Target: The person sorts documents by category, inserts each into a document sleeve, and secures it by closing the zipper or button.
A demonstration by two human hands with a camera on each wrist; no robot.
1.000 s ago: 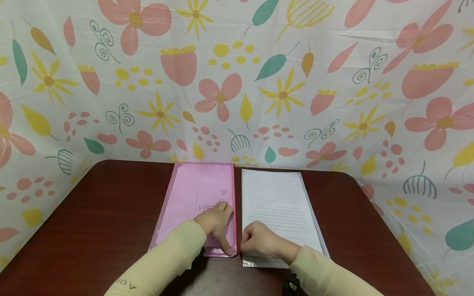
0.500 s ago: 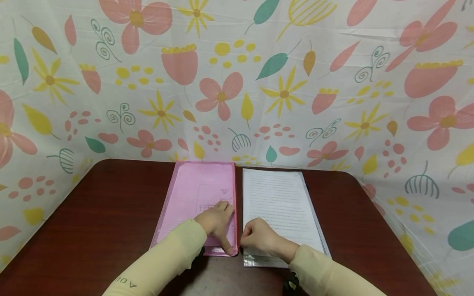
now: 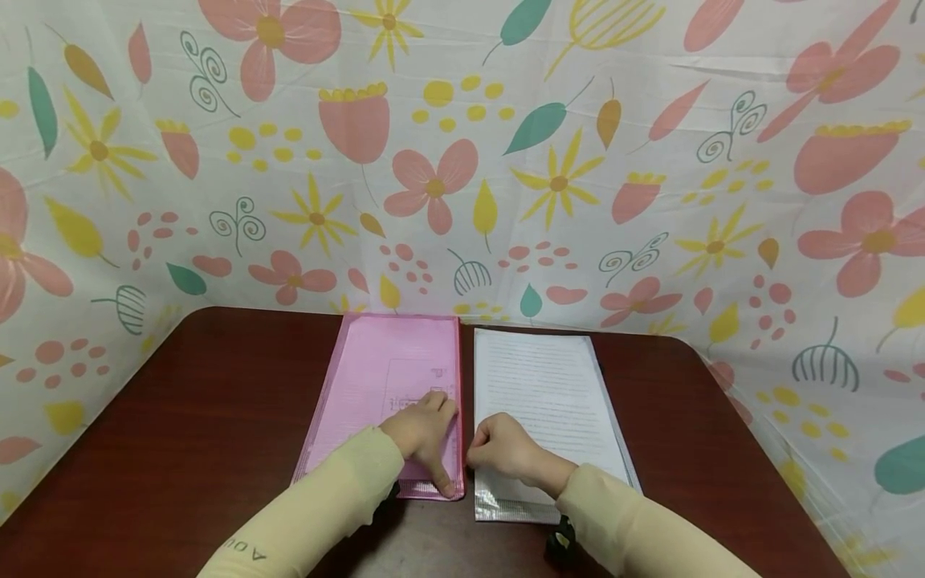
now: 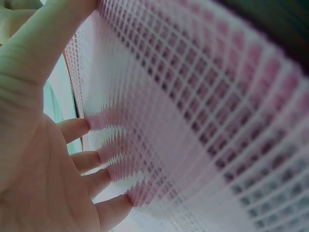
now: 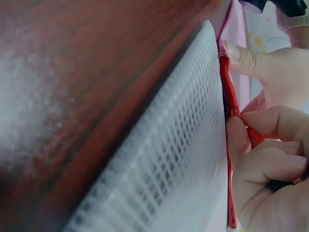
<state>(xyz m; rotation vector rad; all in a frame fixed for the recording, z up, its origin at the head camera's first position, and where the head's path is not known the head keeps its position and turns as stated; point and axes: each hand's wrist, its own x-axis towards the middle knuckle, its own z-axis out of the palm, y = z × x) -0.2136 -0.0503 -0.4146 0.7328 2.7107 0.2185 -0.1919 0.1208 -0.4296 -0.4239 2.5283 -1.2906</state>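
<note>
A pink mesh zipper pouch (image 3: 368, 353) with printed paper inside lies flat on the table. My left hand (image 3: 425, 437) rests on its lower right part, fingers spread and thumb at the bottom corner. In the left wrist view, the fingertips touch the mesh sheet. Along the pouch's right edge runs a red zipper (image 5: 229, 87). My right hand (image 3: 509, 449) pinches the red zipper pull (image 5: 255, 136) between thumb and forefinger, a little up from the corner. The other right fingers are curled.
Close to the right lies a clear mesh pouch (image 3: 502, 502) with printed white sheets (image 3: 542, 377), partly under my right hand. Both lie on a dark brown table (image 3: 217, 401). A flower-patterned cloth (image 3: 433, 96) hangs at the table's back and sides.
My right hand has slid slightly up along the pink pouch's zipper edge, away from the bottom corner. The left hand stays in place on the pouch.
</note>
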